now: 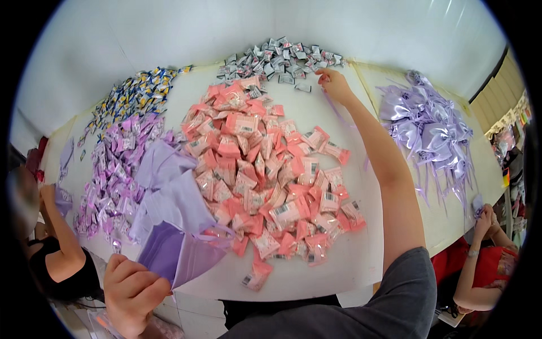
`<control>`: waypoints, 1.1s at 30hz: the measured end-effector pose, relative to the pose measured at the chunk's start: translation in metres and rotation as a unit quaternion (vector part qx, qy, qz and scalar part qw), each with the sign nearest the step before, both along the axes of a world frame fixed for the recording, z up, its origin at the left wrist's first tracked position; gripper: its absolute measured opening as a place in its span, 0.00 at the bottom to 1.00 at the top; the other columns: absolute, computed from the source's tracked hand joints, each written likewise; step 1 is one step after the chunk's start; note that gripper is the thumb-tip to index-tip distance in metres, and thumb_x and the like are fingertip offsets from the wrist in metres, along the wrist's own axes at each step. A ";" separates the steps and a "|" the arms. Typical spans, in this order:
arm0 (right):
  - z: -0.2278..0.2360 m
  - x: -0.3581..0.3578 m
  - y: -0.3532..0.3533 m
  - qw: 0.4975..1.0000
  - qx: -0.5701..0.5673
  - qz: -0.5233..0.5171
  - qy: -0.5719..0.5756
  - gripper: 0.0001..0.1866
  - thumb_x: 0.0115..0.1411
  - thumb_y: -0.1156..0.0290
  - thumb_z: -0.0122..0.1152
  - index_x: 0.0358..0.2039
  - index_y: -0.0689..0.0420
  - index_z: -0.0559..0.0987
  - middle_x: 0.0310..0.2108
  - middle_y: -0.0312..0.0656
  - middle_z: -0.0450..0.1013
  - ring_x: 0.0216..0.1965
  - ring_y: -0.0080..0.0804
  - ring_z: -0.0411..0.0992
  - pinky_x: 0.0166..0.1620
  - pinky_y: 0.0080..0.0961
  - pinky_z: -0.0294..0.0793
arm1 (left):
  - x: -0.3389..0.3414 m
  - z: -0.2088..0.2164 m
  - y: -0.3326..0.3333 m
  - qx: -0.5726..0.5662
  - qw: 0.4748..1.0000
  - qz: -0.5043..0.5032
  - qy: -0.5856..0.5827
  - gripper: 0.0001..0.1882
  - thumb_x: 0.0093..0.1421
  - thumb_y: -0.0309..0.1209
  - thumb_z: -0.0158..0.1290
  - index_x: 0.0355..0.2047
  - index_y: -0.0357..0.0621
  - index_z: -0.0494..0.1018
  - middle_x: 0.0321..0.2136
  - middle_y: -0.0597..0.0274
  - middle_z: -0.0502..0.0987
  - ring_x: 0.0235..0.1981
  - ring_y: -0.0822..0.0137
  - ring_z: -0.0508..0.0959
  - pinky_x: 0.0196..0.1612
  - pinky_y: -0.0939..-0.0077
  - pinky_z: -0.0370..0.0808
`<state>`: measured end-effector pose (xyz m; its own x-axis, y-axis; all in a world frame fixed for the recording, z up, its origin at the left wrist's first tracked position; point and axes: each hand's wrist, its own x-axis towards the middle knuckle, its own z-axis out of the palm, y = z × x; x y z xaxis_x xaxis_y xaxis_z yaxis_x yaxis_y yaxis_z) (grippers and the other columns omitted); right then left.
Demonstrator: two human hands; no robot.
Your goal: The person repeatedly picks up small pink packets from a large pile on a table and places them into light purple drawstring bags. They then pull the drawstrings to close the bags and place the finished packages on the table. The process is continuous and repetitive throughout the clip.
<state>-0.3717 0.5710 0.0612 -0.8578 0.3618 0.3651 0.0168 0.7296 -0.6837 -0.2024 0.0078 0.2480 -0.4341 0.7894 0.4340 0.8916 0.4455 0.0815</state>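
Note:
My left hand (131,291), at the lower left, grips the edge of a lilac satin drawstring pouch (183,257). The pouch's mouth gapes toward me, and its ribbon hangs over the pink packets. My right hand (336,86) is stretched out to the far side, its fingers curled together beside a heap of small silver-grey packets (282,59). A bit of red shows at its fingertips, too small to name. A thin lilac ribbon trails below that hand. Between my hands spreads a large heap of pink-and-clear wrapped packets (254,169).
Purple packets (110,186) and blue-and-yellow ones (138,93) lie at left. Flat lilac pouches (172,195) rest by the pink heap. Tied lilac pouches (432,124) pile up at right. People sit at both sides, one left (59,257), one right (488,260). White walls stand behind.

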 end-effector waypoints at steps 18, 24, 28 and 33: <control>0.154 0.282 -0.267 0.859 -0.341 0.302 -0.232 0.13 0.57 0.69 0.55 0.40 0.61 0.73 0.31 0.41 0.73 0.25 0.28 0.74 0.28 0.26 0.78 | 0.140 -0.118 0.033 -0.005 0.940 -0.339 0.044 0.09 0.42 0.27 0.52 0.27 0.44 0.73 0.14 0.70 0.60 0.17 0.74 0.64 0.16 0.83 0.57; 0.043 0.379 -0.349 0.692 -0.262 0.229 -0.633 0.09 0.58 0.73 0.50 0.25 0.64 0.74 0.18 0.40 0.69 0.14 0.25 0.67 0.18 0.21 0.67 | 0.175 -0.195 0.031 -0.003 0.931 -0.361 0.051 0.09 0.42 0.27 0.53 0.27 0.47 0.75 0.15 0.70 0.62 0.17 0.75 0.65 0.18 0.84 0.61; -0.028 0.405 -0.380 0.686 -0.504 0.048 -0.522 0.08 0.58 0.72 0.53 0.36 0.63 0.72 0.27 0.40 0.70 0.24 0.24 0.68 0.25 0.20 0.66 | 0.196 -0.228 0.028 -0.039 0.921 -0.381 0.076 0.09 0.42 0.28 0.53 0.28 0.42 0.76 0.15 0.67 0.67 0.16 0.73 0.68 0.17 0.84 0.64; -0.016 0.426 -0.367 0.671 -0.593 0.129 -0.426 0.20 0.56 0.75 0.55 0.50 0.64 0.67 0.37 0.43 0.71 0.36 0.27 0.71 0.39 0.22 0.72 | 0.197 -0.239 0.012 -0.059 0.936 -0.343 0.050 0.10 0.42 0.29 0.52 0.25 0.37 0.75 0.14 0.64 0.69 0.17 0.70 0.70 0.17 0.81 0.66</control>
